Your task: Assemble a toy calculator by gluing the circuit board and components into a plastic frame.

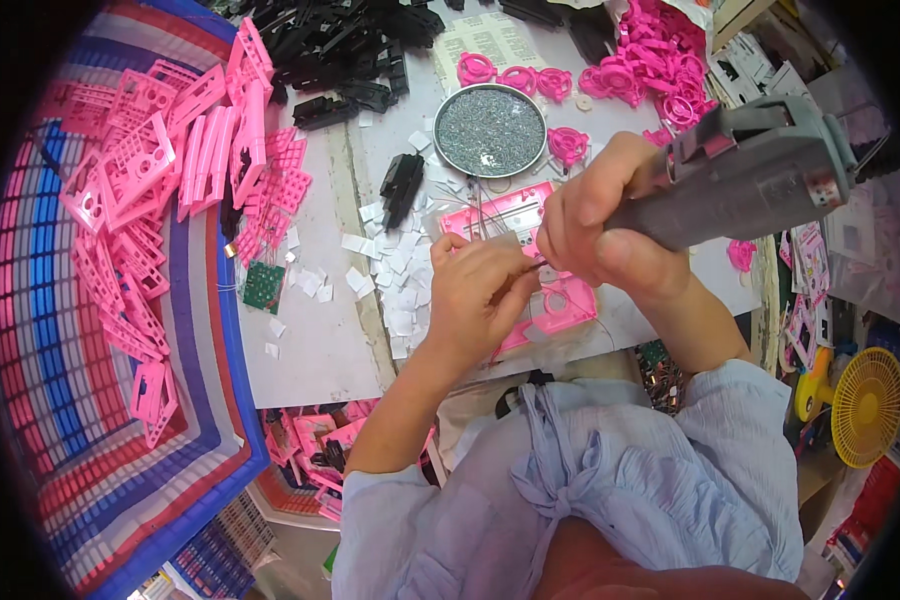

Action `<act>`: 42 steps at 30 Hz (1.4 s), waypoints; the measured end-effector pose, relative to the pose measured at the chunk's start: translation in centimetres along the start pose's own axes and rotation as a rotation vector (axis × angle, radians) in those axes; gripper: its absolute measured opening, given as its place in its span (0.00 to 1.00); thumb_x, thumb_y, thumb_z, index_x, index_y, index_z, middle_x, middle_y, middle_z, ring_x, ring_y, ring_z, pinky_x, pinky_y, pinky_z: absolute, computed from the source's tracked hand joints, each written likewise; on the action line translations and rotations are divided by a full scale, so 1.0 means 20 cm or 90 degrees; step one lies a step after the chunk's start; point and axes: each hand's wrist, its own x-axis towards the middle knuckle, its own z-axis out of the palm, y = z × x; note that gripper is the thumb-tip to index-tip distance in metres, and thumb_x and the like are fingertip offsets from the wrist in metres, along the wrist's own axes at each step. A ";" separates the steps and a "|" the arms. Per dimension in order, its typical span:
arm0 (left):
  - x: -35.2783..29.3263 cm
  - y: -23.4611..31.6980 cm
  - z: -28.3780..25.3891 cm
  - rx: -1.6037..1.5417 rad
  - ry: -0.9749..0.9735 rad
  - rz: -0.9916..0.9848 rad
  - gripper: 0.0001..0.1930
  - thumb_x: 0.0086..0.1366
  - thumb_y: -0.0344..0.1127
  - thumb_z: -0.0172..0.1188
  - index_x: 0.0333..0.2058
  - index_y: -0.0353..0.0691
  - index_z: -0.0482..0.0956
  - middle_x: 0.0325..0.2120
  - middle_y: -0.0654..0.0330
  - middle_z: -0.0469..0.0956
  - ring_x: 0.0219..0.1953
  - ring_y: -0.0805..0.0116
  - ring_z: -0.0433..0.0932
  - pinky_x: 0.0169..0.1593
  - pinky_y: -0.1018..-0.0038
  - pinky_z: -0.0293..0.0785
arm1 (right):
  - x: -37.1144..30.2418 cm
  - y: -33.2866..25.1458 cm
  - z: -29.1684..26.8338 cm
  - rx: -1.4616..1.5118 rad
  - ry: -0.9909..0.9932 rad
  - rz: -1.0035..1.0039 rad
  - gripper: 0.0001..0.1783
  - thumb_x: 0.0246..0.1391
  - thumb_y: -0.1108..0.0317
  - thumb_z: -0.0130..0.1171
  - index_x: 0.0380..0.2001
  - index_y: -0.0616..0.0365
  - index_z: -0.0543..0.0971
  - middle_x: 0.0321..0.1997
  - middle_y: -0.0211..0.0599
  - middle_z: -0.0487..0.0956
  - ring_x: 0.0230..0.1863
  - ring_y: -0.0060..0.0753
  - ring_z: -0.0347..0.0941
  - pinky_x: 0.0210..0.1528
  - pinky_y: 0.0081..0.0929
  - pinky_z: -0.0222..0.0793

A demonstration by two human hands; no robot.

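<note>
My right hand [615, 220] is wrapped round a grey electric screwdriver [745, 185], whose thin bit points down and left toward a pink plastic housing [568, 312]. My left hand [477, 297] rests over the housing's near left part. Its thumb and fingers are pinched together close to the bit's tip, and what they hold is too small or hidden to make out. Thin wires stick up from the housing behind my left fingers. Just beyond it stands a round metal dish [490, 132] filled with small silvery pieces, probably screws.
Pink panels [135, 165] fill a striped, blue-edged container at left. Black plastic parts [345, 60] pile up at the back, pink ring parts [660, 55] at back right. White paper squares [400, 275] and a green circuit board [263, 287] lie left of my hands. A yellow fan [868, 407] stands at right.
</note>
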 end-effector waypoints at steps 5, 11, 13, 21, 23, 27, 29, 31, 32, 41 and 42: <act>0.03 0.00 0.02 0.080 0.061 0.058 0.07 0.54 0.28 0.69 0.31 0.45 0.81 0.24 0.67 0.78 0.26 0.67 0.73 0.46 0.67 0.59 | -0.02 0.04 -0.01 -0.018 0.002 -0.023 0.15 0.59 0.65 0.62 0.41 0.55 0.67 0.17 0.28 0.67 0.17 0.23 0.61 0.21 0.26 0.60; 0.41 -0.16 -0.14 -0.027 -0.082 -0.082 0.06 0.54 0.35 0.69 0.31 0.43 0.85 0.34 0.59 0.83 0.39 0.58 0.80 0.45 0.60 0.71 | -0.01 0.03 -0.11 0.023 0.076 -0.032 0.14 0.54 0.72 0.63 0.40 0.62 0.70 0.25 0.34 0.74 0.22 0.20 0.70 0.22 0.21 0.65; 0.61 -0.32 -0.15 0.335 -0.062 -0.085 0.08 0.55 0.41 0.68 0.29 0.45 0.87 0.34 0.59 0.83 0.43 0.58 0.78 0.48 0.57 0.67 | 0.03 0.08 -0.12 0.024 0.068 -0.007 0.14 0.54 0.73 0.63 0.40 0.62 0.71 0.25 0.34 0.74 0.21 0.20 0.69 0.21 0.21 0.64; 0.72 -0.57 0.01 0.616 -0.244 -0.060 0.06 0.57 0.40 0.63 0.29 0.49 0.87 0.33 0.62 0.82 0.45 0.58 0.77 0.51 0.52 0.62 | -0.03 0.18 -0.11 -0.023 0.086 0.075 0.12 0.54 0.73 0.64 0.40 0.60 0.73 0.28 0.28 0.73 0.26 0.17 0.69 0.27 0.19 0.65; 0.72 -0.56 0.00 0.614 -0.283 -0.042 0.06 0.58 0.40 0.62 0.28 0.49 0.87 0.33 0.62 0.82 0.45 0.59 0.77 0.51 0.51 0.62 | -0.04 0.22 -0.10 -0.064 0.094 0.096 0.11 0.54 0.72 0.65 0.39 0.59 0.74 0.30 0.26 0.74 0.29 0.16 0.70 0.31 0.19 0.67; 0.72 -0.60 0.03 0.584 -0.190 0.011 0.09 0.60 0.41 0.60 0.24 0.47 0.84 0.33 0.61 0.83 0.43 0.58 0.78 0.51 0.49 0.63 | -0.04 0.29 -0.07 -0.155 0.060 0.069 0.14 0.58 0.67 0.64 0.38 0.57 0.67 0.22 0.33 0.71 0.20 0.21 0.65 0.24 0.25 0.65; 0.71 -0.61 0.03 0.575 -0.103 0.028 0.12 0.61 0.42 0.58 0.23 0.45 0.82 0.30 0.60 0.83 0.39 0.57 0.80 0.50 0.48 0.63 | -0.03 0.29 -0.05 -0.159 0.058 0.083 0.15 0.58 0.66 0.64 0.37 0.57 0.67 0.23 0.34 0.72 0.21 0.22 0.66 0.25 0.25 0.67; 0.70 -0.59 0.00 0.526 -0.110 0.008 0.14 0.62 0.43 0.57 0.22 0.42 0.80 0.25 0.57 0.81 0.33 0.57 0.79 0.47 0.52 0.65 | -0.04 0.30 -0.06 -0.164 0.051 0.091 0.15 0.58 0.66 0.65 0.37 0.57 0.68 0.24 0.34 0.72 0.22 0.22 0.67 0.26 0.25 0.67; 0.71 -0.54 -0.03 0.501 -0.112 0.000 0.15 0.63 0.43 0.57 0.21 0.41 0.80 0.23 0.55 0.80 0.29 0.56 0.79 0.46 0.54 0.66 | -0.04 0.30 -0.06 -0.168 0.049 0.092 0.15 0.58 0.66 0.65 0.37 0.57 0.68 0.24 0.34 0.73 0.22 0.22 0.67 0.26 0.25 0.67; 0.03 -0.09 -0.16 0.095 -0.136 -0.066 0.04 0.57 0.32 0.63 0.28 0.42 0.77 0.24 0.62 0.77 0.30 0.61 0.77 0.54 0.56 0.64 | -0.06 0.32 -0.05 -0.259 0.025 0.069 0.11 0.59 0.68 0.62 0.35 0.56 0.69 0.28 0.32 0.75 0.28 0.20 0.69 0.31 0.23 0.68; -0.05 -0.06 -0.13 0.119 -0.111 -0.065 0.04 0.57 0.32 0.63 0.29 0.42 0.77 0.25 0.62 0.77 0.31 0.62 0.78 0.57 0.53 0.61 | -0.04 0.29 -0.01 -0.255 0.022 0.102 0.11 0.58 0.67 0.63 0.34 0.56 0.70 0.29 0.31 0.76 0.29 0.19 0.70 0.33 0.23 0.67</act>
